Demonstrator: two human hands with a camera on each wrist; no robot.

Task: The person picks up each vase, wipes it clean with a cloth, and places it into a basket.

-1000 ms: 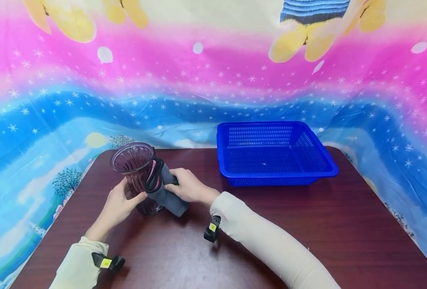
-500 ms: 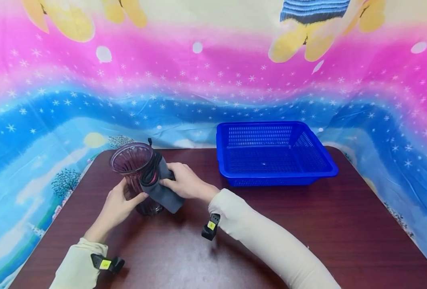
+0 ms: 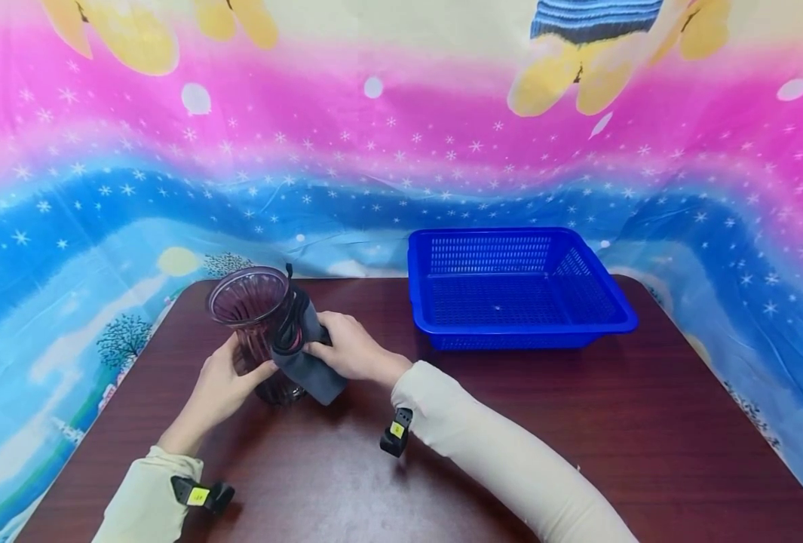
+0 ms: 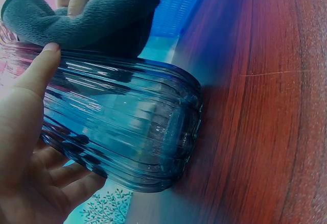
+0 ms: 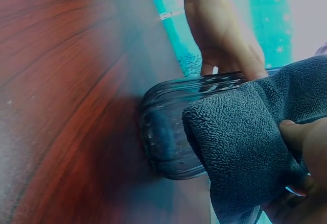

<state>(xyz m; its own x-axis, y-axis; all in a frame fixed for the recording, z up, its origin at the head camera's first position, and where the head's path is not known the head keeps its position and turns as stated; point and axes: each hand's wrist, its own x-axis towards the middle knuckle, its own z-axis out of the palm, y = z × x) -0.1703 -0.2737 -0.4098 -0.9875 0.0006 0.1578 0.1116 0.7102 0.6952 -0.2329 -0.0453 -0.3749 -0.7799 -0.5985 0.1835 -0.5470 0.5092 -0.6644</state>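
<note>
A purple ribbed glass vase (image 3: 250, 302) with a flared rim stands at the left of the table. My left hand (image 3: 221, 386) grips its middle, thumb on the near side and fingers round the far side. In my right hand (image 3: 353, 348) is a folded dark grey cloth (image 3: 314, 377), pinched between thumb and fingers and held against the vase's right side. The right wrist view shows the fuzzy pile of the cloth (image 5: 235, 137) covering part of the glass. The base of the vase (image 4: 173, 132) is at the tabletop in the left wrist view.
A blue plastic basket (image 3: 523, 329) with slotted walls stands at the back right of the brown wooden table (image 3: 577, 422). Behind the table hangs a colourful printed cloth backdrop (image 3: 347, 158). A black strap with a camera is on each wrist.
The right hand and cloth shifted slightly up and left along the vase, then slightly back down and right. The left hand and vase stayed nearly in place.
</note>
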